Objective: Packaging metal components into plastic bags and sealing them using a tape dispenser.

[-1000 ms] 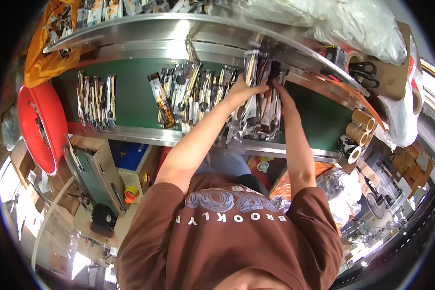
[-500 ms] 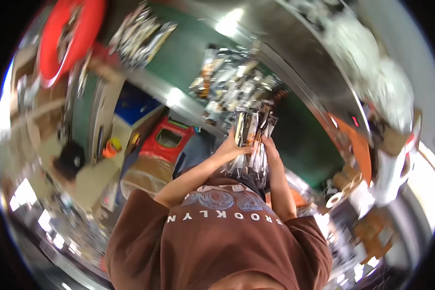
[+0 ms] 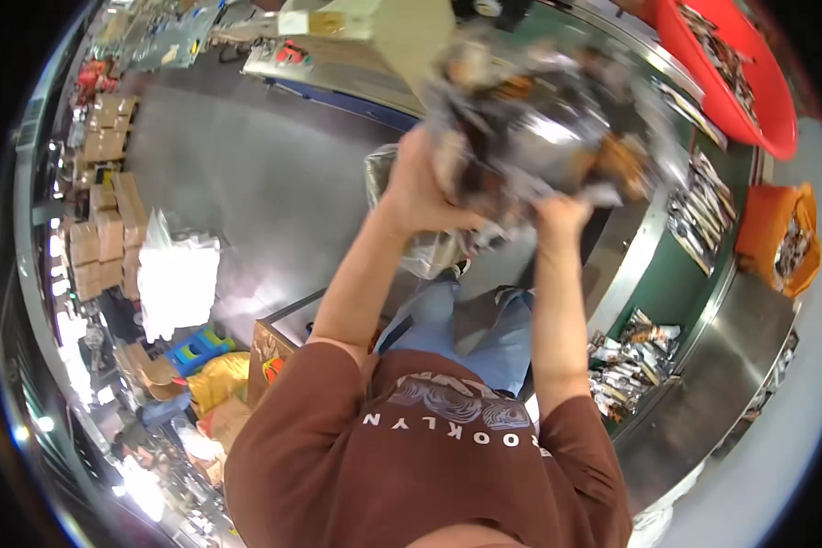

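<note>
Both my hands are raised in front of me, holding a big blurred bundle of shiny silver packets (image 3: pixel 543 137). My left hand (image 3: pixel 422 178) grips the bundle's left side. At the bundle's lower right edge, my right hand (image 3: pixel 562 212) closes on it from below. Under the bundle, a crumpled silvery bag (image 3: pixel 425 247) shows by my feet. More silver packets (image 3: pixel 626 365) lie in a heap on the green belt (image 3: pixel 671 292) to my right.
A steel conveyor frame (image 3: pixel 712 384) runs along the right. A red basin (image 3: pixel 740 73) holding packets and an orange bag (image 3: pixel 776 233) sit at the upper right. Cardboard boxes (image 3: pixel 100 219) line the left, and a brown box (image 3: pixel 269 352) stands near my left leg.
I have turned away from the belt, so the view swung round. The bunch of packets I gathered from the belt is now lifted high in both hands over the grey floor.
</note>
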Action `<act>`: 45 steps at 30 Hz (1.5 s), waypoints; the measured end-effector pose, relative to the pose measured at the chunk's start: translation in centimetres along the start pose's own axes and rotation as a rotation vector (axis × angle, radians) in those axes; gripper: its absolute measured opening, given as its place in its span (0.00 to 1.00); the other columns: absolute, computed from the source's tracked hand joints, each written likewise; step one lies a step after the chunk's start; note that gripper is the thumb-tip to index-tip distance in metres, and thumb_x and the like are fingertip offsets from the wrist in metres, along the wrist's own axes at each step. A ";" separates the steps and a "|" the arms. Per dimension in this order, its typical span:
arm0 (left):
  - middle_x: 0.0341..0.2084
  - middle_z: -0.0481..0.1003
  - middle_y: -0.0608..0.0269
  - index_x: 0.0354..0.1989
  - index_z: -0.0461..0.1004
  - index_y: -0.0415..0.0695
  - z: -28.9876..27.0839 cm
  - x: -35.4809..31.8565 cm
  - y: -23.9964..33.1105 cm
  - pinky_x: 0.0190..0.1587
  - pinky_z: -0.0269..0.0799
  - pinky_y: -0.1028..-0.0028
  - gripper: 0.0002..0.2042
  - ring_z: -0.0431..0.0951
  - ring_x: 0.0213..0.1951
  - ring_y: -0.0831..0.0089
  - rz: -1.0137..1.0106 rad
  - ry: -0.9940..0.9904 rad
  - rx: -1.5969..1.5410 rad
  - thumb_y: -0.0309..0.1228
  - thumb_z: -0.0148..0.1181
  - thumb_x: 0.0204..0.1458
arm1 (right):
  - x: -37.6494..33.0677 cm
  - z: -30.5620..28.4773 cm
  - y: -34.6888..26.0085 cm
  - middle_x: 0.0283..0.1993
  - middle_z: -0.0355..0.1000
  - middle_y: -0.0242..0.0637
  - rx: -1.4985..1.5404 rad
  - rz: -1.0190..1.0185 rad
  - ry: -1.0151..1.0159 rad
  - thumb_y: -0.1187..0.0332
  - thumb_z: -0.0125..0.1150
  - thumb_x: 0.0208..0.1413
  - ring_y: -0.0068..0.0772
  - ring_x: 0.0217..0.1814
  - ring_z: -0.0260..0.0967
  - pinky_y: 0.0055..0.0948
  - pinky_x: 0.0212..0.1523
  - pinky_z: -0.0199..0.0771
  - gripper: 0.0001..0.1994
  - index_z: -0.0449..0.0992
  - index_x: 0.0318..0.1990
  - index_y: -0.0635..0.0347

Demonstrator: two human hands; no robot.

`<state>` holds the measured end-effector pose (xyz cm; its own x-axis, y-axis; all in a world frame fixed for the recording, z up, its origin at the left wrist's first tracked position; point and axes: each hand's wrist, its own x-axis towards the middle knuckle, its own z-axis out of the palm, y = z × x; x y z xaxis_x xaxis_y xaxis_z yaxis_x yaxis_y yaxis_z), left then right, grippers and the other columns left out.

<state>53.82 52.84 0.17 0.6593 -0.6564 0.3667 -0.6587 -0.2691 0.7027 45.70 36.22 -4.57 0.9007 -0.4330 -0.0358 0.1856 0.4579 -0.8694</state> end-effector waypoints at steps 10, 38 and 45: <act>0.38 0.72 0.47 0.50 0.56 0.37 4.2 -16.9 -10.9 0.46 0.66 0.65 0.32 0.73 0.44 0.56 -1.023 0.213 -0.458 0.38 0.64 0.38 | -4.8 5.8 18.4 0.45 0.69 0.41 -0.421 0.538 0.067 0.66 0.61 0.46 0.31 0.46 0.67 0.28 0.49 0.65 0.25 0.62 0.51 0.65; 0.42 0.67 0.59 0.46 0.61 0.38 12.4 -30.8 -9.3 0.50 0.63 0.67 0.20 0.68 0.47 0.67 -1.434 0.592 -1.090 0.21 0.55 0.42 | -2.3 6.0 23.3 0.52 0.64 0.60 -1.032 0.611 0.004 0.49 0.64 0.40 0.50 0.57 0.62 0.33 0.57 0.58 0.43 0.57 0.53 0.81; 0.21 0.71 0.59 0.39 0.66 0.38 15.0 -31.9 -12.3 0.16 0.66 0.77 0.09 0.71 0.16 0.74 -1.606 1.082 -1.219 0.22 0.48 0.49 | -9.2 9.0 30.3 0.53 0.59 0.60 -1.341 0.578 0.050 0.60 0.58 0.44 0.57 0.58 0.54 0.41 0.57 0.56 0.37 0.51 0.56 0.77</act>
<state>35.46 66.59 -29.33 0.4048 0.1922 -0.8940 0.6071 0.6746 0.4199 46.55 61.08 -26.13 0.7013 -0.4827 -0.5245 -0.7128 -0.4658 -0.5244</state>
